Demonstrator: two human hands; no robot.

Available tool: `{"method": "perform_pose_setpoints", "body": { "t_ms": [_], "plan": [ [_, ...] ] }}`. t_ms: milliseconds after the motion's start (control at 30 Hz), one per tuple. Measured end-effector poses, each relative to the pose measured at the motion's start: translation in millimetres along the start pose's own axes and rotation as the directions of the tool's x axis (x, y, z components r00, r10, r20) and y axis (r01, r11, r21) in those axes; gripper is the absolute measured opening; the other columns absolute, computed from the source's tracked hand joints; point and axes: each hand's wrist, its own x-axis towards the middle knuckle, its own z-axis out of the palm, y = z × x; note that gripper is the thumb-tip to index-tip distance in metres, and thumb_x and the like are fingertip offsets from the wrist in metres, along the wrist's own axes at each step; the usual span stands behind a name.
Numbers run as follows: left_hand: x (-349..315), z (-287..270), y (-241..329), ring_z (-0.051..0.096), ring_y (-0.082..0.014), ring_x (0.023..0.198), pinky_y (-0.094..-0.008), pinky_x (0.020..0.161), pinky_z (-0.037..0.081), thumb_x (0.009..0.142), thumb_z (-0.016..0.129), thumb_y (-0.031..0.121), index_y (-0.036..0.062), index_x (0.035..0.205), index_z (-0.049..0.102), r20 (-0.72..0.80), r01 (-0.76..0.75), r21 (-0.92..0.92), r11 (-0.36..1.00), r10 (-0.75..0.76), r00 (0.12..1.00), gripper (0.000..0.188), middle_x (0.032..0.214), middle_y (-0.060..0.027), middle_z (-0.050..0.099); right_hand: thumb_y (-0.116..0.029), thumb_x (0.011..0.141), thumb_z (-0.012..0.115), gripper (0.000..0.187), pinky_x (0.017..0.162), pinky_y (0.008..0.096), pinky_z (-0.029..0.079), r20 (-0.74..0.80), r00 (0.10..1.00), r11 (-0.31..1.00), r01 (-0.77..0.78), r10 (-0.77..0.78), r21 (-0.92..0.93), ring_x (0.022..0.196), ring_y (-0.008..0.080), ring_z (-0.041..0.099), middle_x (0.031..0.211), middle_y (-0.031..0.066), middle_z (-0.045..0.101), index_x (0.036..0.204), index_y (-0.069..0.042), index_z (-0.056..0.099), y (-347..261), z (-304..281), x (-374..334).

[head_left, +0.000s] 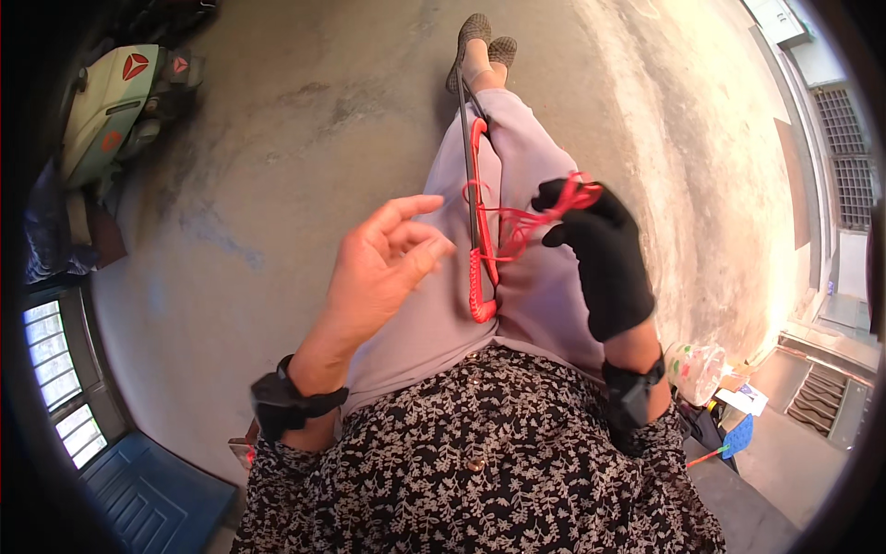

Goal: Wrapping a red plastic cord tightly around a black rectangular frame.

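The floor (688,171) is brightly lit, with warm glare concentrated toward the right, while the left side is left dimmer. The barred window (53,355) at lower left is washed out. Straight edges are bowed by the fisheye, corners are blackened, and the black-gloved right hand (607,263) is slightly blurred

A pale motor scooter (109,115) is parked on the concrete floor (305,111). At lower left, a barred window (53,355) is seen near a blue panel (157,499); at right, a blue flyswatter (736,438) is placed near a flowered bag (694,372).
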Motion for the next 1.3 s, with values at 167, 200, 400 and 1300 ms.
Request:
{"method": "perform_pose_setpoints", "body": {
  "t_ms": [167, 200, 400, 1300],
  "plan": [
    [-6.2, 22.6, 4.8, 0.057, -0.0278, 0.110, -0.0310, 0.076, 0.054, 0.095, 0.053, 0.037, 0.0027, 0.142, 0.028, 0.358, 0.221, -0.729, 0.648, 0.087, 0.930, 0.063, 0.122, -0.0187, 0.056, -0.007, 0.085, 0.062, 0.025, 0.065, 0.0255, 0.051, 0.122, 0.991, 0.998, 0.054, -0.059, 0.044, 0.073, 0.0162, 0.063, 0.089, 0.0100, 0.065, 0.107, 0.003, 0.057, -28.9, 24.2, -45.7],
    [-5.0, 26.4, 3.5, 0.057, -0.0266, 0.112, -0.0306, 0.077, 0.053, 0.096, 0.052, 0.035, 0.0031, 0.138, 0.037, 0.323, 0.236, -0.828, 0.508, 0.089, 0.942, 0.055, 0.121, -0.0162, 0.057, -0.009, 0.086, 0.062, 0.026, 0.064, 0.0244, 0.050, 0.180, 0.981, 0.997, 0.072, -0.073, 0.013, 0.070, 0.0153, 0.062, 0.088, 0.0093, 0.065, 0.108, 0.003, 0.055, -26.8, 19.5, -50.2],
    [-11.0, -10.2, -35.5, 0.054, -0.0172, 0.084, -0.0282, 0.064, 0.048, 0.096, 0.050, 0.032, -0.0005, 0.117, 0.052, 0.246, 0.245, -0.935, 0.256, -0.026, 0.969, 0.039, 0.089, -0.0067, 0.055, -0.012, 0.086, 0.067, 0.031, 0.058, 0.0206, 0.046, 0.359, 0.856, 0.893, -0.436, 0.372, 0.115, 0.067, 0.0077, 0.056, 0.083, 0.0028, 0.060, 0.111, 0.001, 0.055, 1.2, 1.4, -34.6],
    [9.3, 17.0, -46.5, 0.063, -0.0116, 0.084, -0.0230, 0.064, 0.053, 0.094, 0.052, 0.008, -0.0034, 0.126, 0.052, 0.109, 0.071, -0.129, 0.989, -0.057, 0.992, 0.034, 0.109, -0.0116, 0.062, -0.008, 0.084, 0.064, 0.014, 0.067, 0.0254, 0.049, 0.074, 0.985, 0.856, 0.171, -0.154, -0.488, 0.076, 0.0095, 0.060, 0.088, 0.0027, 0.065, 0.097, -0.001, 0.065, 63.4, 12.2, -2.4]
  ]
}}
